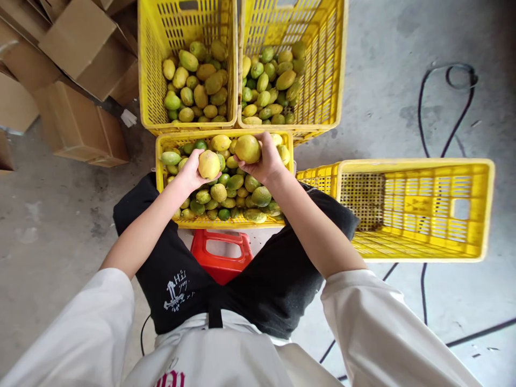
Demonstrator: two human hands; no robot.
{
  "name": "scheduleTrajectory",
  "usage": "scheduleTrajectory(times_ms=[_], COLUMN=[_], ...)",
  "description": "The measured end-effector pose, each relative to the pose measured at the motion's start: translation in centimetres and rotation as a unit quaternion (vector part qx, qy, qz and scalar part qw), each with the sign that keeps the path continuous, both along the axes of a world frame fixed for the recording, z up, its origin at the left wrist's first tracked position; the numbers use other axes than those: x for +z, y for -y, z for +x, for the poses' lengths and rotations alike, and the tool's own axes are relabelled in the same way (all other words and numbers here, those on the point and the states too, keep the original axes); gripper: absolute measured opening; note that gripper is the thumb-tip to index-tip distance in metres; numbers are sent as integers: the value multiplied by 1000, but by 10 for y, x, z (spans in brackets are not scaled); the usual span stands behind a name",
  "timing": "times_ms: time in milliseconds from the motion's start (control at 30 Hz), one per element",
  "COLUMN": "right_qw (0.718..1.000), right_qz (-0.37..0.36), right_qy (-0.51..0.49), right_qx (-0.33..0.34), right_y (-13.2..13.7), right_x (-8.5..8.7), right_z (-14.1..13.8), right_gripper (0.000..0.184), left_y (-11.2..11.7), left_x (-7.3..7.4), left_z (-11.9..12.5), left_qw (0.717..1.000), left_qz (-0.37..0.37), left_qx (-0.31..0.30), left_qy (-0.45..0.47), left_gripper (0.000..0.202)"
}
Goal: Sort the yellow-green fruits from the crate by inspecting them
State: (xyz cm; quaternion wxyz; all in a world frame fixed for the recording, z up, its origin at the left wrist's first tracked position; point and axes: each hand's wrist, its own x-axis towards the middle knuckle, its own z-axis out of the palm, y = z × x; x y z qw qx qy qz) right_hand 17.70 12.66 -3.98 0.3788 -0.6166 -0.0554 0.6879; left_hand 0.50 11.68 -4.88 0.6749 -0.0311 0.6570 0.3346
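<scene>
My left hand [189, 171] is closed around a yellow lemon [208, 164] above the nearest yellow crate [161, 141], which is full of yellow and green lemons. My right hand [266, 161] grips a second, larger yellow-green lemon [247, 148] just to the right of the first. Both fruits are held over the crate's far half, close together but apart.
Two more yellow crates [147, 64] [341, 64] with lemons stand behind the near one. An empty yellow crate [419, 209] lies on its side at the right. A red stool [220, 263] is between my knees. Cardboard boxes [80, 123] are stacked at the left; black cables [447, 134] cross the concrete floor.
</scene>
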Motion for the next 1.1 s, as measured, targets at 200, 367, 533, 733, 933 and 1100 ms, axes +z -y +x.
scheduleTrajectory(times_ms=[200,367,533,733,933,1100], right_qw=[999,998,999,998,993,984], right_qz=[46,56,15,8,94,141], right_qy=[-17,-23,-37,-27,-36,39], right_qx=[-5,-18,26,51,58,103], right_y=[-3,-1,5,6,4,0], right_x=[-8,-2,-1,-12,-4,-4], right_z=[5,3,-4,-8,0,4], right_gripper=[35,35,41,45,51,58], left_y=[4,10,7,3,4,10], left_x=[-2,-7,-19,-17,-21,-20], left_z=[-2,-5,-7,-3,-3,-3], left_qw=[999,993,999,999,999,997], left_qz=[29,84,20,-9,17,55], left_qx=[-33,-75,-45,-33,-38,-57], left_qy=[-8,-19,-17,11,13,-4], left_gripper=[28,32,33,24,24,28])
